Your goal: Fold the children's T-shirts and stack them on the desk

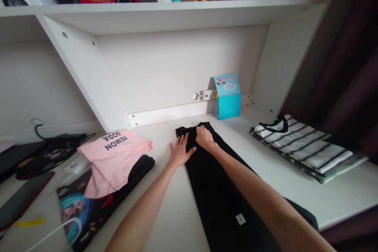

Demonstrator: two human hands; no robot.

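A long black garment lies folded lengthwise down the middle of the white desk. My left hand rests flat on the garment's far left edge, fingers spread. My right hand sits just beside it on the far end of the garment, fingers curled down onto the cloth. Whether it pinches the fabric is not clear. A small white label shows on the near part of the garment.
A pink shirt lies on a black printed shirt at the left. Folded striped clothes sit at the right. A blue desk calendar stands at the back. Cables and a phone are far left; toys fill the shelf above.
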